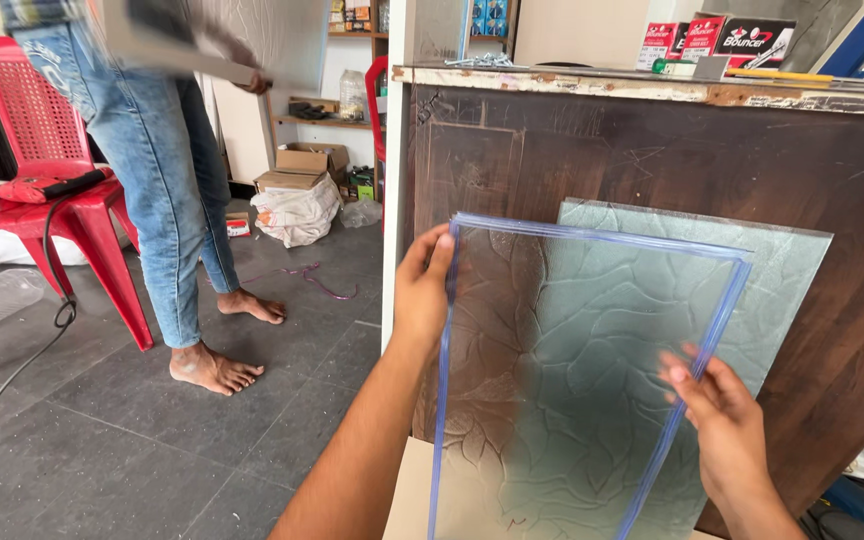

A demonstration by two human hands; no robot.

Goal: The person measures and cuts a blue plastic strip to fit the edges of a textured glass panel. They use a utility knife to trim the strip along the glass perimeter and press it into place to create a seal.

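Note:
I hold a patterned, frosted glass pane (572,400) with a blue edging strip upright in front of me. My left hand (422,290) grips its left edge near the top corner. My right hand (717,410) grips its right edge lower down. A second textured glass pane (782,280) leans behind it against a dark brown wooden counter front (652,160).
Another person in jeans (167,180) stands barefoot at the left, carrying a flat panel (182,45). A red plastic chair (37,150) bears a power tool with a cable. Boxes and a white sack (297,205) lie by the back shelves. Cartons sit on the counter top (652,85).

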